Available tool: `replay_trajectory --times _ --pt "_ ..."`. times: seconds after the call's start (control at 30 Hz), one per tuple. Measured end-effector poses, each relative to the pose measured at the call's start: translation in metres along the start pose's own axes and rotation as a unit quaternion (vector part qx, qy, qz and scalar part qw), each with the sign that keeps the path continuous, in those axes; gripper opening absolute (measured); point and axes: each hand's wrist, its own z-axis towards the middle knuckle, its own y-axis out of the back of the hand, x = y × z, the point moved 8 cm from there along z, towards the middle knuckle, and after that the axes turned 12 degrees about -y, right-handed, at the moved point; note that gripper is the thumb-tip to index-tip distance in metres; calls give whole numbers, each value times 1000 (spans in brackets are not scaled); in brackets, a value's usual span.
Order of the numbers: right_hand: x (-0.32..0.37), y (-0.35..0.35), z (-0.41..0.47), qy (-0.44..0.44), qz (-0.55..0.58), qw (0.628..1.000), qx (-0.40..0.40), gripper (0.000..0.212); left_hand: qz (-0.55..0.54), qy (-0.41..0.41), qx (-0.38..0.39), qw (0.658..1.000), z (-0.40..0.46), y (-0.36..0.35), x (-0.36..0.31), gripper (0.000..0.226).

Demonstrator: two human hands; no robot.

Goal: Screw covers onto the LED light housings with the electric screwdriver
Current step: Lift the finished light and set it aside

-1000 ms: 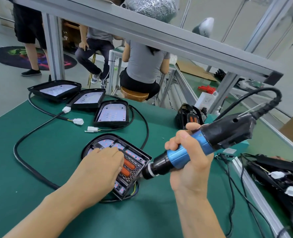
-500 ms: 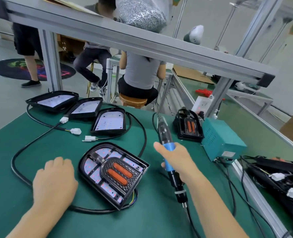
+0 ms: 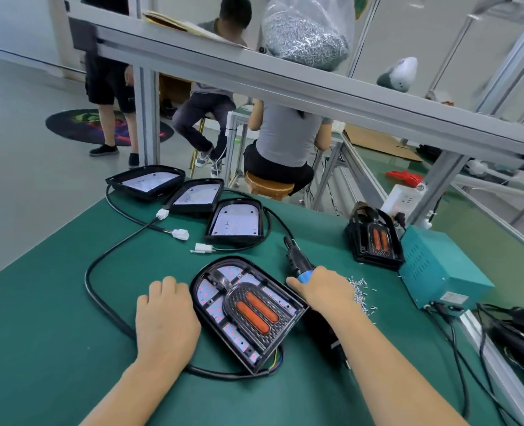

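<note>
A black LED light housing (image 3: 211, 298) with its cover on and two orange strips lies in front of me on the green mat. My left hand (image 3: 165, 321) rests open on the mat, fingertips against the housing's left edge. My right hand (image 3: 325, 292) grips the blue handle of the electric screwdriver (image 3: 298, 261), which lies low beside the housing's right edge. Its cable end points away from me and its front part is hidden under my forearm. A heap of loose screws (image 3: 359, 292) lies just right of that hand.
Three open housings (image 3: 236, 222) with white LED boards sit at the back, trailing black cables (image 3: 107, 262) and white plugs. A covered housing (image 3: 374, 238) leans on the teal power box (image 3: 432, 265). More housings (image 3: 518, 333) lie far right. People sit beyond the bench.
My right hand pulled the screwdriver off the housing's near corner, swung it upright, then lowered it beside the right edge. My left hand left the cover and now rests at the left edge.
</note>
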Motion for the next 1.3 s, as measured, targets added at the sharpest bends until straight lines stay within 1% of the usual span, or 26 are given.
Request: replay_trajectory --times 0.07,0.1,0.17,0.2,0.23,0.27,0.33,0.37,0.4,0.57,0.67,0.77,0.8,0.83,0.87,0.93,0.97,1.03,1.07,1.1,1.13,1.17,1.2,1.23,1.27,1.3 --pt "0 3 -5 11 -22 1000 17 59 -7 -2 -11 1000 -2 2 0 21" --pt "1 9 -9 19 -31 999 2 61 -9 -1 -16 1000 -2 5 0 23" --pt "9 28 -23 68 -9 994 -89 61 -16 -2 -16 1000 -3 4 1 26" --pt "15 36 -34 111 32 985 -127 57 -16 -2 -17 1000 -4 3 1 26" --pt "20 36 -43 153 80 978 -117 54 -20 -4 -20 1000 -4 3 1 25" --pt "25 27 -49 179 127 974 -48 54 -25 -4 -22 999 -4 2 1 22" --pt "30 -3 -61 172 214 949 153 56 -24 9 -8 1000 -5 -3 4 12" --pt "30 -13 -65 165 254 929 214 54 -23 18 -5 1000 -5 -4 6 9" --pt "29 -19 -67 161 287 913 241 52 -23 24 -5 999 -6 -4 7 8" --pt "24 -8 -67 166 413 871 210 28 -40 29 9 999 -6 -6 10 8" --pt "21 5 -71 155 534 804 210 34 -39 4 33 999 -4 -5 4 12" --pt "27 13 -81 156 594 754 235 25 -147 -15 0 989 -2 -3 -5 12" --pt "29 14 -84 155 603 746 237 24 -225 -3 -8 974 0 -4 -7 12" --pt "30 14 -86 153 609 743 232 24 -323 19 -12 946 2 -6 -7 11" --pt "32 14 -88 153 613 742 225 25 -426 54 -12 903 5 -9 -8 16" --pt "35 14 -89 151 621 739 212 20 -626 120 -14 770 7 -15 -16 27" --pt "36 14 -88 148 627 735 209 17 -697 151 -11 701 8 -19 -20 23" --pt "36 14 -87 134 645 721 213 17 -777 199 4 597 9 -27 -23 12" --pt "36 15 -85 127 653 715 216 22 -799 214 11 562 10 -29 -21 13" --pt "37 17 -84 126 657 710 219 30 -807 221 19 547 11 -31 -18 14" --pt "38 21 -83 128 659 708 219 39 -796 218 30 564 11 -32 -13 13" --pt "39 25 -82 131 660 707 217 44 -761 199 46 616 12 -32 -8 11" --pt "40 28 -81 132 660 708 214 46 -703 167 66 689 12 -29 -6 10" --pt "40 31 -80 133 660 708 211 43 -650 132 85 744 12 -27 -7 10" --pt "42 33 -80 133 661 709 209 38 -616 101 99 775 12 -25 -11 14" --pt "43 34 -80 131 660 712 204 32 -611 87 109 780 12 -25 -14 22"
